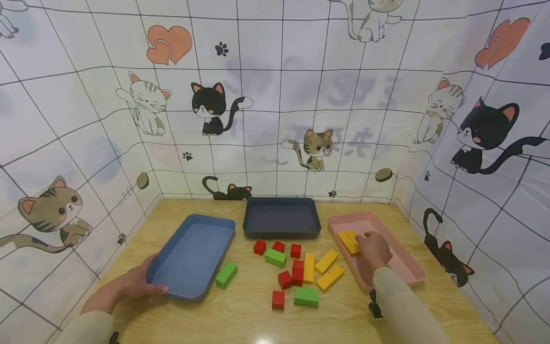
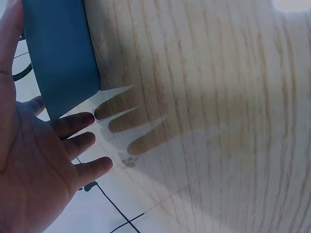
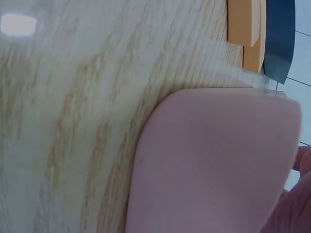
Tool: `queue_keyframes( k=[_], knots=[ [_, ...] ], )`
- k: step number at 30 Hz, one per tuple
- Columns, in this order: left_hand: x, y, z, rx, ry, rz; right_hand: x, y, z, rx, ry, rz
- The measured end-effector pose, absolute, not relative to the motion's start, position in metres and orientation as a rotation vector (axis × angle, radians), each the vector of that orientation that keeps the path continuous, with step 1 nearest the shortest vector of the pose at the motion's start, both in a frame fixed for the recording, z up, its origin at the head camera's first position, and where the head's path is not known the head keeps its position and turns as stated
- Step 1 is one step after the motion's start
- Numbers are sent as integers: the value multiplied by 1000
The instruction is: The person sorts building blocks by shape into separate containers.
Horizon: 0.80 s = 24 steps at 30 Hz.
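Plainly oblong yellow blocks (image 1: 347, 242), smooth pink tray (image 1: 401, 267)

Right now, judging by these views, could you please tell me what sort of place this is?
Probably a small tabletop work booth: a wood-grained table is closed in by cat-patterned sheets, with three shallow trays and coloured blocks set out on it.

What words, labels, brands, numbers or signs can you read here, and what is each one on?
Nothing is readable.
Back wall covering: faint, blurred bluish lettering, seemingly reversed; too unclear to quote.
Left wall covering: small faint mark, too blurred to read.
Blue tray, dark tray, pink tray and blocks: no text visible.
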State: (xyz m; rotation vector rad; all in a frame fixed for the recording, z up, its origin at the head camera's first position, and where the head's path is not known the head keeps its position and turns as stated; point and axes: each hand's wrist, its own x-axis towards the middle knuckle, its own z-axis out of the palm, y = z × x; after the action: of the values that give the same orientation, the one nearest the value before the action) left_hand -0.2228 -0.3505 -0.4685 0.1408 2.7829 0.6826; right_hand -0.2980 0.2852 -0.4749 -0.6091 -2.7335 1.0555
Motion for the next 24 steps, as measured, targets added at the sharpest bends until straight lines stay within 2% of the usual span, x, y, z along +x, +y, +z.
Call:
queue_keyframes(
  k=[24],
  knots=[
    [-222,-350,-466,163,2782,718,-300,277,-470,-481,-2732,1077]
  ],
)
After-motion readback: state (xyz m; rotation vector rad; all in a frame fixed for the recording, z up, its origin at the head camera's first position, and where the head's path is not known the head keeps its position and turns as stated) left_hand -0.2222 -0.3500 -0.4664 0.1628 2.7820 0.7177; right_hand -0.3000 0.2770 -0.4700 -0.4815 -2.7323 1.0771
